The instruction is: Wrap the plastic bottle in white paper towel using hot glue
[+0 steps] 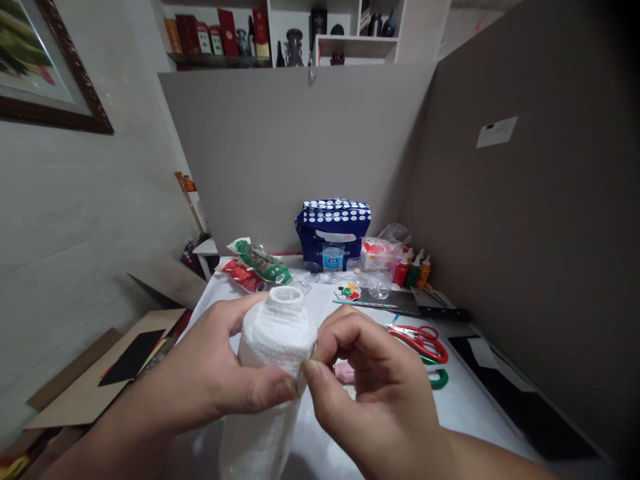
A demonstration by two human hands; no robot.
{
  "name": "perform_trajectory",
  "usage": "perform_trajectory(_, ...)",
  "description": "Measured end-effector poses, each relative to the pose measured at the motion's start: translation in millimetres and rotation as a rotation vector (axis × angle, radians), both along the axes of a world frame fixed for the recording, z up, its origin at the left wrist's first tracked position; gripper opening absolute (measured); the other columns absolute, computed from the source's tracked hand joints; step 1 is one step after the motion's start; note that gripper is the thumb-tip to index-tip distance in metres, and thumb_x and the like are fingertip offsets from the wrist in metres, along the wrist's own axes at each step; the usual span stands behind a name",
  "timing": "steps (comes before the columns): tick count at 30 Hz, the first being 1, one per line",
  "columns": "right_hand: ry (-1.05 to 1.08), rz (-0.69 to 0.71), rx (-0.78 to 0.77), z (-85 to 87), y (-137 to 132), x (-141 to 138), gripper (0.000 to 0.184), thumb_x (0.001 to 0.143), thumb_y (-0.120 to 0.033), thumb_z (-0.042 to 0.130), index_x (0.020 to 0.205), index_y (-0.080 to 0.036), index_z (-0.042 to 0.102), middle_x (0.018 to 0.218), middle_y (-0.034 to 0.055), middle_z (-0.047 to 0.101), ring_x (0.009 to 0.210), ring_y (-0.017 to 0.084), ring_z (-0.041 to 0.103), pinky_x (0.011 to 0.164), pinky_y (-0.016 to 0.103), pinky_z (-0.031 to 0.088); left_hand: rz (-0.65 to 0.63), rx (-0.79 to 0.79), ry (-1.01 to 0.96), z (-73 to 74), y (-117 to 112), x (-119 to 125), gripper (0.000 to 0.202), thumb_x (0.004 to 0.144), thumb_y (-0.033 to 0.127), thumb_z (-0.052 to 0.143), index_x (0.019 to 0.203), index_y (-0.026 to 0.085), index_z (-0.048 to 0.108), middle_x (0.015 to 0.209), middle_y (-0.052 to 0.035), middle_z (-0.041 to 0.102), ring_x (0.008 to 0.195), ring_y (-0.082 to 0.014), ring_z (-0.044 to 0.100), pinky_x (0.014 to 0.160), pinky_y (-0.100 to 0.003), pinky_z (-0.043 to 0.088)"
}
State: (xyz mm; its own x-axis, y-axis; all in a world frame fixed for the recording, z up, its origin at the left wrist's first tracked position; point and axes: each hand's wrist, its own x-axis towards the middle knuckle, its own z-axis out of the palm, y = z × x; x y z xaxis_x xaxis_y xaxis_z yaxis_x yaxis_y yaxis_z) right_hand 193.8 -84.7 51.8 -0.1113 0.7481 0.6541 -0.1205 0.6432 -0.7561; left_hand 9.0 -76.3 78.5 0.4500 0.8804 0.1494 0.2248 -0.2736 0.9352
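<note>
Two bare hands are nearest my view, working around a pale, bottle-shaped form [277, 333] with a narrow round neck and a rough white wrapping. It leans slightly, neck up, above the white counter [470, 413]; I can't see its base. The left hand [220, 367] grips it, fingers curled behind and thumb laid across the front. The right hand [375, 387] is bent in a pinch, thumb and forefinger brought together at the form's right side; I can't tell whether something thin is caught between them.

Just behind the right hand, and partly hidden by it, I make out a small pink object [344, 372], red-handled scissors [425, 339] and a green handle [440, 379]. Farther back lie a black-handled knife [445, 313], a slim light-blue stick [363, 303] and a white palette with coloured dabs [347, 291]. To the left rest a green fish-shaped item [265, 263] and a red one [241, 275]. At the back stand a dark-blue bag with white dots [337, 227], a clear container with a blue label [333, 259] and small coloured squeeze bottles [414, 273]. A tall grey panel [300, 140] rises behind everything, cutting off the lower part of the white shelves [357, 50].
</note>
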Motion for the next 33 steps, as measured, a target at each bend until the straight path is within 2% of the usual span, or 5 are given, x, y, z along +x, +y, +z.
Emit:
perform_trajectory(6, 0.067, -0.026, -0.004, 0.0, -0.9, -1.6, 0.013, 0.065, -0.006, 0.064, 0.067, -0.018, 0.059, 0.063, -0.0018, 0.056, 0.057, 0.011, 0.054, 0.052, 0.024, 0.045, -0.05, -0.039, -0.066, -0.5, 0.0, 3.1, 0.047, 0.069, 0.032, 0.08, 0.108, 0.018, 0.06, 0.095, -0.0036, 0.067, 0.081, -0.0186, 0.059, 0.068, -0.023, 0.048)
perform_trajectory(10, 0.071, -0.043, 0.037, -0.8, -1.7, -2.7, 0.015, 0.066, -0.004, 0.065, 0.065, -0.018, 0.06, 0.063, -0.0016, 0.057, 0.059, 0.011, 0.055, 0.054, 0.024, 0.044, -0.036, -0.041, -0.059, -0.7, -2.6, 1.5, 0.053, 0.066, 0.03, 0.082, 0.113, 0.019, 0.059, 0.097, -0.0043, 0.068, 0.084, -0.0208, 0.059, 0.069, -0.024, 0.048)
perform_trajectory(19, 0.066, -0.051, 0.07, -3.7, -1.2, -3.7, 0.015, 0.068, -0.003, 0.064, 0.065, -0.018, 0.06, 0.063, -0.0019, 0.057, 0.059, 0.01, 0.054, 0.055, 0.023, 0.043, 0.029, -0.031, -0.021, 0.8, -2.5, 2.7, 0.044, 0.063, 0.028, 0.082, 0.101, 0.019, 0.062, 0.091, -0.0017, 0.066, 0.08, -0.0187, 0.056, 0.066, -0.022, 0.047)
perform_trajectory(26, 0.068, -0.033, 0.061, -2.9, -0.4, -4.5, 0.015, 0.068, -0.005, 0.062, 0.064, -0.018, 0.057, 0.063, -0.0023, 0.054, 0.058, 0.011, 0.052, 0.054, 0.024, 0.042, -0.004, -0.065, -0.054, 0.0, -3.1, 2.1, 0.059, 0.064, 0.032, 0.084, 0.116, 0.02, 0.059, 0.098, -0.0029, 0.068, 0.086, -0.0205, 0.058, 0.069, -0.023, 0.047)
perform_trajectory(33, 0.058, 0.009, -0.084, -6.2, 1.4, -3.1, 0.015, 0.07, -0.009, 0.06, 0.063, -0.02, 0.054, 0.063, -0.003, 0.054, 0.058, 0.012, 0.052, 0.056, 0.026, 0.043, 0.016, -0.032, -0.014, 2.1, -1.7, 2.2, 0.067, 0.064, 0.047, 0.083, 0.12, 0.017, 0.06, 0.099, -0.0048, 0.068, 0.089, -0.0227, 0.061, 0.072, -0.024, 0.048)
